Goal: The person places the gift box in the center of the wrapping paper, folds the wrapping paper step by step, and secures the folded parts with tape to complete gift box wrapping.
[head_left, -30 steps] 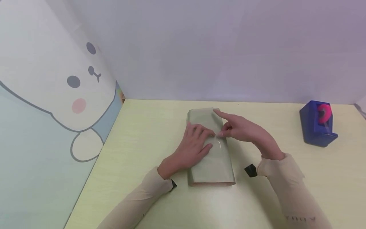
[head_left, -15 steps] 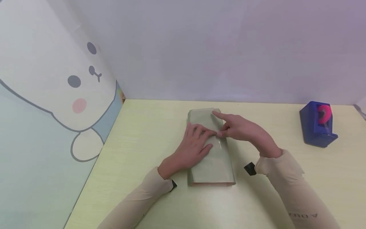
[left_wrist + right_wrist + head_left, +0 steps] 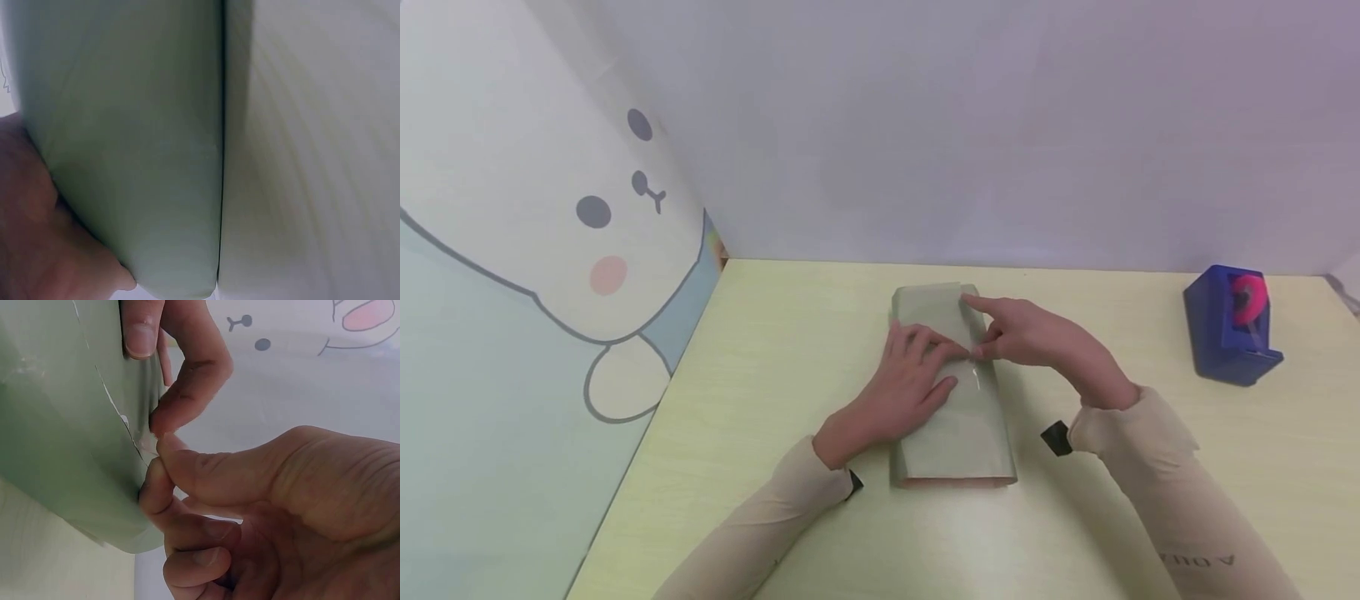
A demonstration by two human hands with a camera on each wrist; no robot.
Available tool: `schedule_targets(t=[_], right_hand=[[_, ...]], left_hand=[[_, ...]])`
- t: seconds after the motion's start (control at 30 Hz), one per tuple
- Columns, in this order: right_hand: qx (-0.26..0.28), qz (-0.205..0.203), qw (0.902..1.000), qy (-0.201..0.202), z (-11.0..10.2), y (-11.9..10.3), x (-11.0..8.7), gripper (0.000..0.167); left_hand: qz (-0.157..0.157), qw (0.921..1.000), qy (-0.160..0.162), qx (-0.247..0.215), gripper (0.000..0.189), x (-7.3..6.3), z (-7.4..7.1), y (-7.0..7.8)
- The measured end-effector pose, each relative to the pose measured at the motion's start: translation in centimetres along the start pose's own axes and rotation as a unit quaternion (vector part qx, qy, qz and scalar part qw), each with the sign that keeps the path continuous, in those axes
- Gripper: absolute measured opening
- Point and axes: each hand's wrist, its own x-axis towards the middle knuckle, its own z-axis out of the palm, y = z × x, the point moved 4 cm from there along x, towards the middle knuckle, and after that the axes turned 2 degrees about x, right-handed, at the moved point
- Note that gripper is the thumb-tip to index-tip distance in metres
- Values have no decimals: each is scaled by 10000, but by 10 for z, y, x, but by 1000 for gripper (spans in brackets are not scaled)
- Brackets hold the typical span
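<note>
A package wrapped in pale grey-green paper [image 3: 958,433] lies lengthwise on the table, with a paper seam along its top. My left hand [image 3: 898,387] rests across it with fingers spread, its index fingertip pressing beside the seam. From the right, my right hand [image 3: 1026,333] pinches a small clear piece of tape [image 3: 147,445] between thumb and a finger at the seam. Its index finger stretches towards the far end of the package. In the left wrist view the wrapped side [image 3: 137,144] fills the middle, and part of my left hand [image 3: 44,231] shows at lower left.
A blue tape dispenser [image 3: 1217,346] with a pink-cored roll [image 3: 1250,300] stands at the right of the pale wooden table [image 3: 775,333]. A plain wall [image 3: 970,142] rises behind the table. A cartoon-printed panel [image 3: 490,400] borders it at left.
My left index finger has slid slightly right towards the right hand's pinch. The right forearm has shifted a little; the package stays in place.
</note>
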Motion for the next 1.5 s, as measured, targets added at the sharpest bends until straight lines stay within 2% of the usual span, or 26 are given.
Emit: schedule_targets(t=[0.23,0.5,0.6,0.77,0.97,1.07,1.27,1.43,1.5], right_hand=[[-148,274,9995,-73,-1,2,3,82],[-162,616,9979,-152,-3,10,4,90],[-28,531,9984,-176,-4,10,5,91],[265,144,9994,-192,-6,4,5,86],[621,-102,9978,-224,-4,3,6,88],[374,-137,9991,-111,-3,1,8,88],[-226,58,9997,113,0,-5,10,87],[-463,95,9987,205,2,-13,10,71],[-596,117,9978,266,3,-16,10,59]], left_hand=[[68,9998,87,-173,29,0,-1,-1],[134,9992,366,26,27,-1,-3,-1],[80,9994,323,46,28,-2,-3,-2],[-52,9997,201,-108,33,-3,0,-4],[-55,9997,134,-183,36,-1,2,-2],[-80,9998,69,-181,36,-1,1,-1],[-32,10000,53,-7,35,0,0,0],[12,9999,115,55,31,0,-1,0],[55,9998,155,62,28,0,-1,1]])
